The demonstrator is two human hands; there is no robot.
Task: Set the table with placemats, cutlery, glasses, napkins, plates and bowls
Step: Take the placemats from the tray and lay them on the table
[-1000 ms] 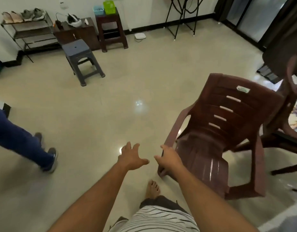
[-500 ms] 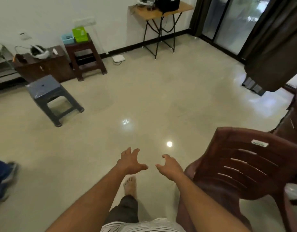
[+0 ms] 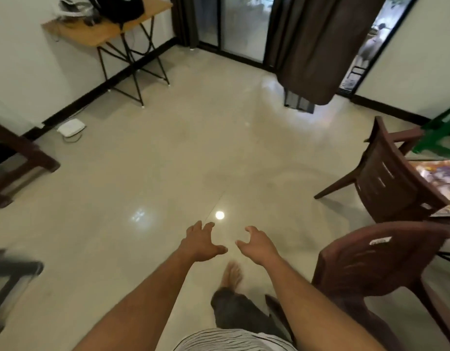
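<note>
Both of my hands are stretched out in front of me over the shiny tiled floor and hold nothing. My left hand (image 3: 201, 243) has its fingers spread and relaxed. My right hand (image 3: 257, 245) has loosely curled fingers. A corner of the table with a colourful patterned cover (image 3: 440, 177) shows at the right edge. No placemats, cutlery, glasses, napkins, plates or bowls are in sight.
A brown plastic chair (image 3: 381, 264) stands close on my right, a wooden chair (image 3: 381, 173) beyond it at the table. A green chair (image 3: 439, 134) is far right. A folding desk (image 3: 105, 31), dark curtain (image 3: 312, 46), brown stand (image 3: 13, 158) and grey stool (image 3: 6, 274) ring the floor.
My view has swung right across the room. My right hand has left the plastic chair's armrest and both hands now hang free. The grey stool slid to the left edge.
</note>
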